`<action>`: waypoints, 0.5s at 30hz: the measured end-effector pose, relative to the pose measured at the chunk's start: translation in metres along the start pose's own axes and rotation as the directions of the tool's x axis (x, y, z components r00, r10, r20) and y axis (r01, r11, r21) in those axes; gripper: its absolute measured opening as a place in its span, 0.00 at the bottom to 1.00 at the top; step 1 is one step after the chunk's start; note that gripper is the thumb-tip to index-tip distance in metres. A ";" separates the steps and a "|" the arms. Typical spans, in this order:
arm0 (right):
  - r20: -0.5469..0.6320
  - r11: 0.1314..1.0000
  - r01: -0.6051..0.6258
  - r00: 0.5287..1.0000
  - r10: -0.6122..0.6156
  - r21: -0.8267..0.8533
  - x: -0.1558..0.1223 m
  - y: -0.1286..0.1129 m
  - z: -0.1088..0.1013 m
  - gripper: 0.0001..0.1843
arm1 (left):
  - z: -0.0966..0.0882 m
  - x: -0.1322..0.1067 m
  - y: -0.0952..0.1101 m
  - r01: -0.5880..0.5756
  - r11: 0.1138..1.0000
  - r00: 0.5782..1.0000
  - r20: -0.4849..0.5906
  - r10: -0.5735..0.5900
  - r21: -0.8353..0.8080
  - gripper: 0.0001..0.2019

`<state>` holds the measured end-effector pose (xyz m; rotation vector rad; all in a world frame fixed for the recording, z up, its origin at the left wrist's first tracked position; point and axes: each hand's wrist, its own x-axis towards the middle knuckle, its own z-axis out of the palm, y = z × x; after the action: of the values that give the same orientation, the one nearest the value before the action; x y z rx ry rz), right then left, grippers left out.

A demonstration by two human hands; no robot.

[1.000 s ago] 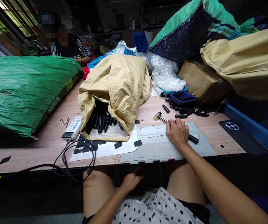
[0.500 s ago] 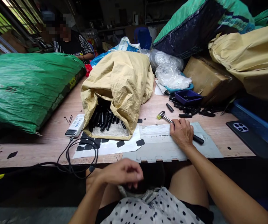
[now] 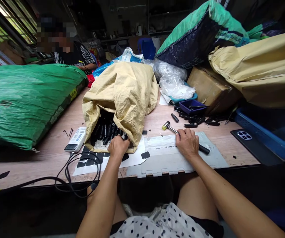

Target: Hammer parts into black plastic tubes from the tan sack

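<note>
My left hand (image 3: 118, 145) is at the mouth of a tan cloth sack (image 3: 129, 89), its fingers curled in against the contents. Many slim black parts (image 3: 105, 132) lie inside that opening. Whatever those fingers pinch is hidden behind the hand. On the grey board (image 3: 157, 165), my right hand (image 3: 188, 142) is closed around a small hammer (image 3: 173, 129). The hammer's metal head has a yellow face and points to the upper left; its black grip sticks out to the right of the hand.
A green sack (image 3: 30, 102) fills the left side. A white power bank (image 3: 75, 140) with a black cable lies beside the tan sack. To the right are loose black parts (image 3: 190, 118), a purple tray (image 3: 192, 107), a phone (image 3: 251, 145) and a blue bin (image 3: 261, 132). A person (image 3: 76, 58) sits across the table.
My left hand has gone from above my lap forward to the tan sack's opening. My right hand stays on the hammer. The view has shifted slightly.
</note>
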<state>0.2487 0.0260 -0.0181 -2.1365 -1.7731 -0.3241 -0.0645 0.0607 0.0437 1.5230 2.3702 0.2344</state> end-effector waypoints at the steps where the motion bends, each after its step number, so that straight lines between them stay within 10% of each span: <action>1: 0.001 1.000 -0.003 1.000 0.003 -0.001 0.000 0.000 0.000 0.13 | -0.003 -0.005 -0.008 0.013 1.000 1.000 -0.028 -0.013 -0.002 0.17; 4: -0.006 1.000 -0.004 1.000 0.003 -0.009 0.000 0.000 0.001 0.12 | -0.006 -0.030 -0.030 0.013 0.992 0.960 -0.276 -0.047 -0.123 0.13; 7: -0.018 1.000 0.002 1.000 -0.002 -0.012 0.000 0.000 0.003 0.12 | 0.002 -0.062 -0.035 -0.278 0.918 0.876 -0.467 0.122 -0.282 0.11; 11: -0.024 1.000 -0.002 1.000 0.002 0.001 0.000 0.001 0.003 0.12 | 0.027 -0.088 -0.005 -0.673 0.637 0.739 -0.309 0.599 -0.375 0.06; 15: -0.025 1.000 0.002 1.000 -0.001 0.016 0.000 0.002 0.003 0.12 | 0.053 -0.073 0.031 -0.712 0.601 0.678 -0.133 0.723 -0.362 0.05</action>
<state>0.2502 0.0268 -0.0213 -2.1111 -1.7579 -0.3349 0.0084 0.0058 0.0163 2.1502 1.4065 0.8042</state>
